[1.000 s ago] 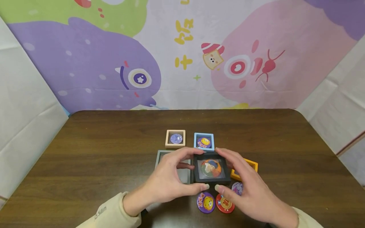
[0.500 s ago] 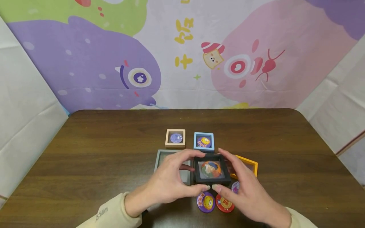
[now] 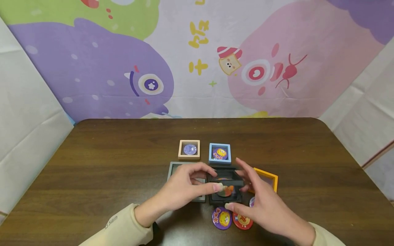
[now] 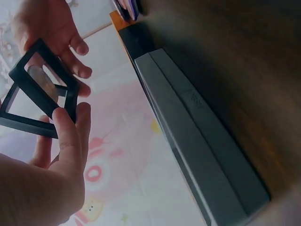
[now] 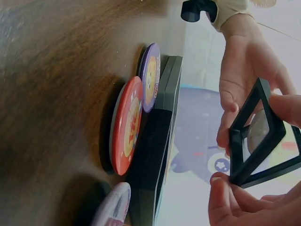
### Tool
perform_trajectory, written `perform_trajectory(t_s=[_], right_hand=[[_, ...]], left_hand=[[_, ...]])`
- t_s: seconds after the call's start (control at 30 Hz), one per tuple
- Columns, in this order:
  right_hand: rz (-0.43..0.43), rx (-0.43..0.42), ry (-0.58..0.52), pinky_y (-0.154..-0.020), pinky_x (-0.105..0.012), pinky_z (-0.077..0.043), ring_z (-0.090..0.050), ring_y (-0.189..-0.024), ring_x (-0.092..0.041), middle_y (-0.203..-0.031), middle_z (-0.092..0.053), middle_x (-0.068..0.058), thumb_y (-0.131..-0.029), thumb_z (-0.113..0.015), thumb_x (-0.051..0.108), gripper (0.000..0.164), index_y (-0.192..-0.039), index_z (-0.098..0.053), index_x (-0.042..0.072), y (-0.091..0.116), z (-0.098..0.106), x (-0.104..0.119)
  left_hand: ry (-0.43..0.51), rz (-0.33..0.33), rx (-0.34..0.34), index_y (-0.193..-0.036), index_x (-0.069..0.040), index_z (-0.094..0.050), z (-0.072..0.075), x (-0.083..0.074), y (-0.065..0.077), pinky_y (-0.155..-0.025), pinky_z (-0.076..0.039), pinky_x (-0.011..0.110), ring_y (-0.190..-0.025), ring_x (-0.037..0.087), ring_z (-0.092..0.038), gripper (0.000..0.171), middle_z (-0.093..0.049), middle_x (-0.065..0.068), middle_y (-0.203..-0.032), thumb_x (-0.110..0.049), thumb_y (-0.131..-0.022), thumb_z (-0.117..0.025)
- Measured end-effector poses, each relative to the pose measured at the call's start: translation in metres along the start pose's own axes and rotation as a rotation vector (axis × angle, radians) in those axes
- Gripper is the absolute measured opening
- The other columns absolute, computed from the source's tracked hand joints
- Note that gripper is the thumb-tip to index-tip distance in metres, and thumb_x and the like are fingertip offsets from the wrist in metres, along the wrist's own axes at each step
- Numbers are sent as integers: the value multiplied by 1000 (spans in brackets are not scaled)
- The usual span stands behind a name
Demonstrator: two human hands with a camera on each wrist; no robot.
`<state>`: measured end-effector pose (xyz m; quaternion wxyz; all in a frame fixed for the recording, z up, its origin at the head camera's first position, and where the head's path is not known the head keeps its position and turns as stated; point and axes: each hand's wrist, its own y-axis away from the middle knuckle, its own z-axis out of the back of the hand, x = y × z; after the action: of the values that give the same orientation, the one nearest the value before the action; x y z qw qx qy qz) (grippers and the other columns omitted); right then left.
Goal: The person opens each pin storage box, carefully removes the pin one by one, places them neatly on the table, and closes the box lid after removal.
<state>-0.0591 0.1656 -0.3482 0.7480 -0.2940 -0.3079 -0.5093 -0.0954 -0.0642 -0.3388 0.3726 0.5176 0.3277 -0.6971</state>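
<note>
Both hands hold a small black display frame [image 5: 255, 154], raised above the table. Its two halves stand apart in a V, joined along one edge. A round badge [image 3: 227, 192] in orange and green shows inside, against the clear film. My left hand [image 3: 184, 188] grips one half, its thumb over the near edge and fingers at the far side. On the opposite side my right hand [image 3: 266, 201] grips the frame with thumb and fingertips at its edge. Close below lie a purple lion badge [image 3: 222, 218] and a red badge [image 3: 242, 221].
A grey frame [image 4: 197, 132] lies under my left hand, with another black frame [image 5: 150, 165] beside it. A yellow frame [image 3: 271, 176] and a pale purple badge [image 3: 251, 202] are at the right. Farther back stand a beige frame [image 3: 189, 157] and a blue frame [image 3: 220, 162], each holding a badge.
The black display frame was closed and flat facing up; now its halves have parted, one tilting up. My left thumb has moved up from the near lower edge.
</note>
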Motion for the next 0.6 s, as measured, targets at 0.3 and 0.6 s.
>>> perform_trajectory(t_s=[0.3,0.6], right_hand=[[10,27,14,-78,-33,-49,-56,-87,-9,-113,-56,9,-64,-75,53,106,-146,-12,36,0,-5,-4],[78,-67,112,-76,-28,-48,-50,-97,-6,-112,-51,14,-66,-72,58,100,-146,-17,34,-2,-4,-4]], left_hand=[[55,116,-73,-97,-11,-61,4,-3,-3,-72,-51,40,-85,19,-61,36,-67,3,-93,-45,-84,-61],[178,209,-110,-91,-2,-57,5,1,-7,-66,-52,44,-84,26,-64,45,-66,10,-93,-46,-83,-62]])
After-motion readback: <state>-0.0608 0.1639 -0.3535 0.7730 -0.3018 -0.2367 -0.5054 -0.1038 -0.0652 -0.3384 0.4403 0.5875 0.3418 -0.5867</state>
